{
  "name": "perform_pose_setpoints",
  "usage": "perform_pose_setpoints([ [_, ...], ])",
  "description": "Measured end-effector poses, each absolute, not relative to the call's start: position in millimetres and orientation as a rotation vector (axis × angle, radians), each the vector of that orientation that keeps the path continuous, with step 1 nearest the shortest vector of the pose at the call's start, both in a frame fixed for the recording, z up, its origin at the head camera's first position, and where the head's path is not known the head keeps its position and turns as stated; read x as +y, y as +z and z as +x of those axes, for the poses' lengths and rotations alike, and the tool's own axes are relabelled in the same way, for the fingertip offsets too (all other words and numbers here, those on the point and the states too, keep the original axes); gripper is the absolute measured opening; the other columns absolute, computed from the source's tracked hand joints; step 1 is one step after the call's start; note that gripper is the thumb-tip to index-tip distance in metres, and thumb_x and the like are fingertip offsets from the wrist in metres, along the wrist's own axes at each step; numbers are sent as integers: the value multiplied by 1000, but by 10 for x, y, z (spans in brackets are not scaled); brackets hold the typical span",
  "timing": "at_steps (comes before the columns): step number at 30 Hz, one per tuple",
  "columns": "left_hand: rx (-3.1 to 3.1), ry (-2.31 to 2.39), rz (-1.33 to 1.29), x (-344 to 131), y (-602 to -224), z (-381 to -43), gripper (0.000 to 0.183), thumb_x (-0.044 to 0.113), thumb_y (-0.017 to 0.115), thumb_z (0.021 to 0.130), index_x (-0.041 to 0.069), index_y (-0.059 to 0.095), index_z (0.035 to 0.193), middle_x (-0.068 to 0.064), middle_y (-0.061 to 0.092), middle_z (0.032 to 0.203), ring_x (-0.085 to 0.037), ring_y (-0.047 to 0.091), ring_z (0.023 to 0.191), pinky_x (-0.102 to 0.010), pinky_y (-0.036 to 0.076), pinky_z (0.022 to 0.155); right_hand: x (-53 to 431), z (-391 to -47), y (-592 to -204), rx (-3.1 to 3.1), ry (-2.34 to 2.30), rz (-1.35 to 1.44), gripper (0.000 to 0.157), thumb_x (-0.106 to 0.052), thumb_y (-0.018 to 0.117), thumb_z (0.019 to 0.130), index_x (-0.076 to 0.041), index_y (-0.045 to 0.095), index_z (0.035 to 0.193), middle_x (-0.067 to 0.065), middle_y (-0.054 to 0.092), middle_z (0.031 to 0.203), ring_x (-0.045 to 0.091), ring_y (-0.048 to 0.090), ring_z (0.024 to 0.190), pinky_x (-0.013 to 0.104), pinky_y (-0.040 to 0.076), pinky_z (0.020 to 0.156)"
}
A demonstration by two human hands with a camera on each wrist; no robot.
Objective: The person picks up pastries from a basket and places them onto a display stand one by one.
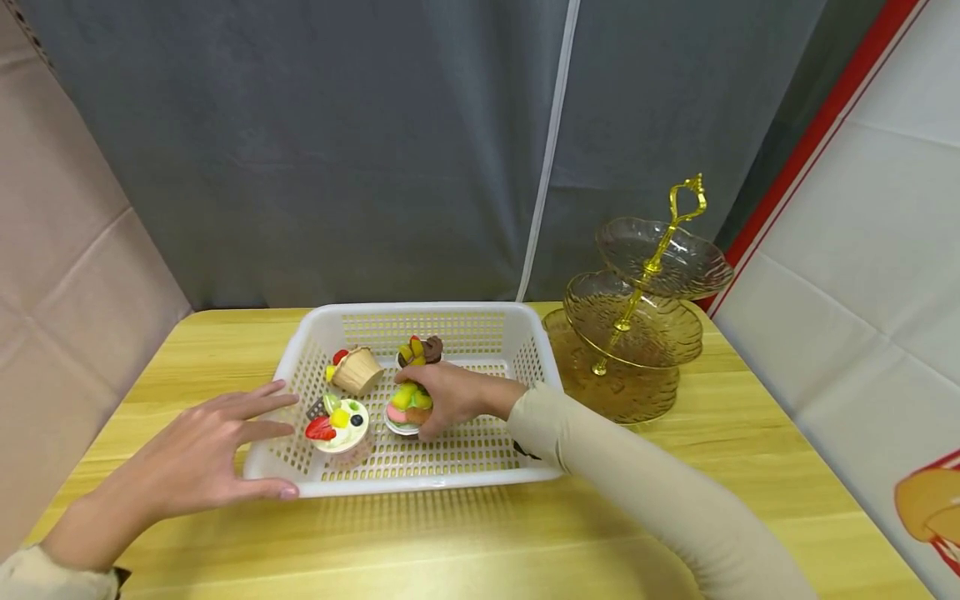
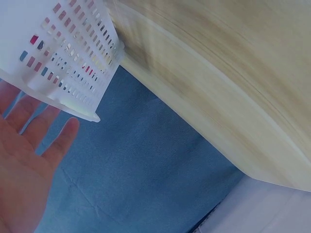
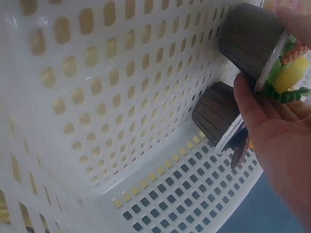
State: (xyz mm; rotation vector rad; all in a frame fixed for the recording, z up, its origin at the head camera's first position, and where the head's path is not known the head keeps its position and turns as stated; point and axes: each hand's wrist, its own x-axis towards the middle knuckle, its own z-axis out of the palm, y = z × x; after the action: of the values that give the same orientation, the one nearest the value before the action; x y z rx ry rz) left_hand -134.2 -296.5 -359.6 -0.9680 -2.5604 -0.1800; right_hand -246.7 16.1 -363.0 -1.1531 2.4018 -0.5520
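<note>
In the head view my right hand [image 1: 456, 397] reaches into a white plastic basket [image 1: 420, 482]. Its fingers and thumb grip a toy cupcake [image 1: 409, 403] with yellow, green and pink topping. The right wrist view shows the dark pleated cup [image 3: 251, 41] of that cupcake, tilted in the fingers. Just beyond lies a chocolate-topped cupcake [image 1: 431, 349]. My left hand [image 1: 206, 454], fingers spread, is at the basket's left end; whether it touches the rim is unclear. Nearest it stands a cream cupcake [image 1: 347, 423] with strawberry. Behind that, a cupcake in a tan cup [image 1: 358, 372] lies on its side.
A three-tier glass stand [image 1: 630, 329] with a gold handle [image 1: 688, 200] is to the right of the basket on the wooden table [image 1: 420, 550]. A grey curtain [image 1: 300, 158] hangs behind the table, with pale cloth walls [image 1: 862, 275] at the sides.
</note>
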Motion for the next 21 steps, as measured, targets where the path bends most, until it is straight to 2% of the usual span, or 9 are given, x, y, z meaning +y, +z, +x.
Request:
perform_pose_setpoints([
  [3,-2561,-180,-968,-2966,-3603,-1342,67,73,77,64,14,79,96,-9,66,127,-37,60,117,-54,52,81,169,-2457,-3622,2398,-574,-1130,74,-14,82,74,-6,48,140,2,58,121,12,54,93,21,46,80],
  [8,-2551,-177,-969,-2968,-3609,-1342,67,73,77,63,14,79,96,-8,66,127,-36,61,116,-53,52,81,173,-2445,-3611,2410,-649,-1087,68,-19,84,74,-8,52,133,-2,59,108,10,56,88,22,48,75],
  [11,-2543,-173,-973,-2967,-3609,-1338,67,73,77,63,15,79,95,-7,66,127,-36,61,116,-52,51,82,171,-2434,-3608,2427,-685,-1080,69,-24,85,75,-7,53,134,-4,59,102,8,57,85,21,48,74],
  [15,-2535,-174,-978,-2966,-3607,-1333,66,73,78,63,15,79,95,-7,66,127,-35,61,116,-51,50,82,165,-2408,-3590,2426,-737,-1109,74,-29,84,76,-3,52,137,-6,60,103,7,58,84,20,48,74],
  [21,-2530,-171,-982,-2964,-3606,-1336,66,73,78,63,15,78,95,-7,66,127,-35,62,115,-51,50,83,152,-2365,-3547,2451,-808,-1201,65,-35,81,78,-8,59,133,-8,63,102,6,58,83,20,48,75],
])
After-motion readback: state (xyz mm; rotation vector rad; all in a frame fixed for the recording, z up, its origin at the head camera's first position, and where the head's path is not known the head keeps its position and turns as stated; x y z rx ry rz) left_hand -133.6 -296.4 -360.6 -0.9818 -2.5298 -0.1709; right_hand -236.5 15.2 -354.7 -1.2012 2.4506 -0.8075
